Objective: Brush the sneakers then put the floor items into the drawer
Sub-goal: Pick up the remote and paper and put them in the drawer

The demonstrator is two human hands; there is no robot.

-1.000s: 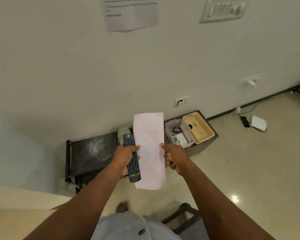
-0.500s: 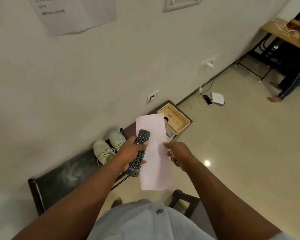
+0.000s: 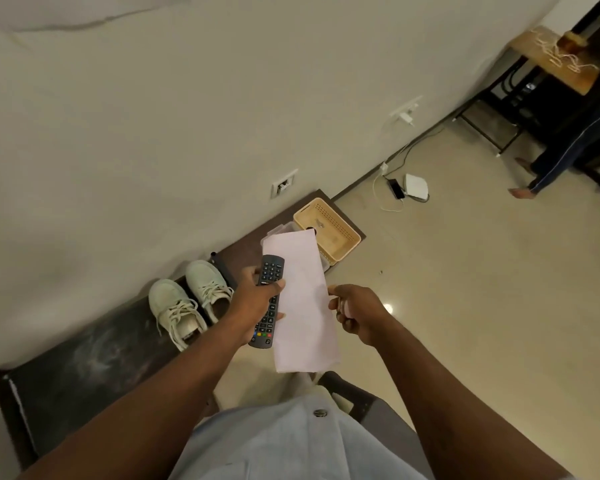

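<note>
Left hand (image 3: 253, 299): fingers wrapped round a black remote (image 3: 271, 270), thumb across its keys, buttons facing up.
Right hand (image 3: 355, 311): fingers curled, pinching the right edge of a long pale paper (image 3: 303, 306).
Paper: held up in front of the body, its left edge tucked under the remote.
Sneakers (image 3: 177, 306): a pale laced pair, side by side on a dark bench (image 3: 84, 368) against the wall, just left of the left hand.
Basket (image 3: 328, 228): tan, at the bench's far end, partly behind the paper.
Floor (image 3: 465, 306): a white box (image 3: 417, 185) and a phone on a cable near the wall.
Far right: someone's leg (image 3: 565, 157) beside a table.
</note>
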